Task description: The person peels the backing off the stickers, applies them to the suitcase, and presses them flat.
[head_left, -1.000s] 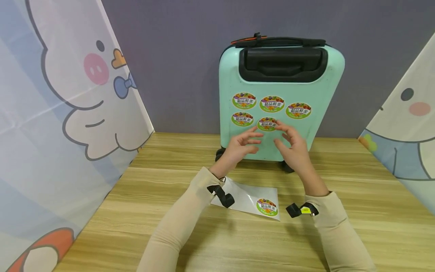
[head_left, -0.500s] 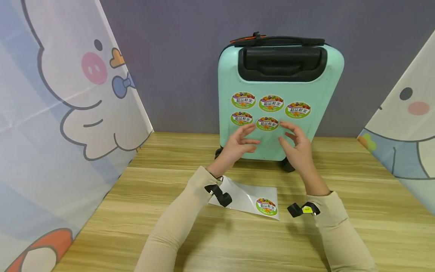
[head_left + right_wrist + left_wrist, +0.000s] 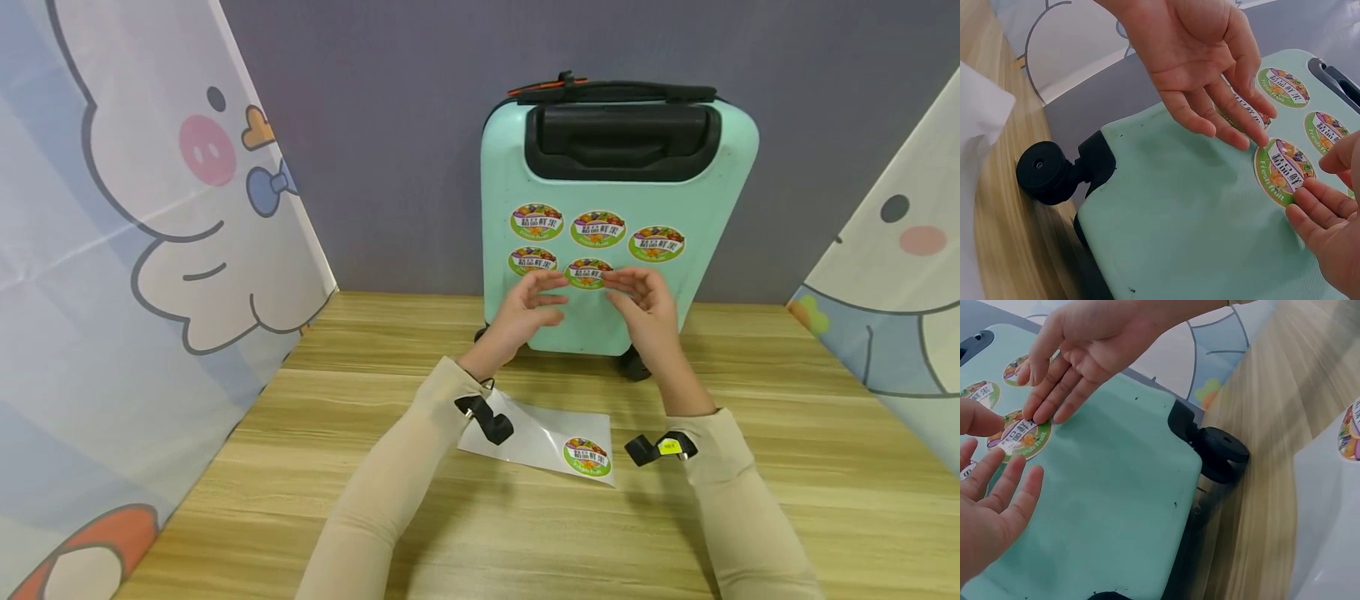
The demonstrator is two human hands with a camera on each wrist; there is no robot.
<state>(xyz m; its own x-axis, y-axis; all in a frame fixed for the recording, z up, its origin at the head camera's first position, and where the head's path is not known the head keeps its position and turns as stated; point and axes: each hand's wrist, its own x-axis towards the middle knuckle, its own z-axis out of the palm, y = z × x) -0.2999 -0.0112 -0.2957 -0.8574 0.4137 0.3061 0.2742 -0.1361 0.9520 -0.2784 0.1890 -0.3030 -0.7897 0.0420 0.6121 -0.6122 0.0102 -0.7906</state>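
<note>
A mint-green suitcase [image 3: 585,321] stands upright on the table with several oval fruit stickers on its front. The lower middle sticker [image 3: 1282,172] lies flat on the shell between both hands. My right hand [image 3: 647,312] has its fingertips on that sticker's right edge, fingers loosely extended. To the left, my left hand [image 3: 521,317] hovers with relaxed fingers by the sticker's left edge, overlapping the lower left sticker [image 3: 531,261] in the head view. Neither hand grips anything. In the left wrist view, the right fingers [image 3: 1063,394] lie across the sticker.
A white backing sheet [image 3: 517,437] lies on the wooden table [image 3: 540,542], one fruit sticker [image 3: 587,457] on it. The suitcase has black wheels [image 3: 1044,172] and a black handle recess [image 3: 622,142]. A grey partition [image 3: 390,167] rises behind; cartoon-printed cloths [image 3: 187,267] flank both sides.
My right hand drew slightly away from the sticker, then moved back left onto its right edge. My left hand shifted a little left, then slightly up. The stickers stay in place on the suitcase.
</note>
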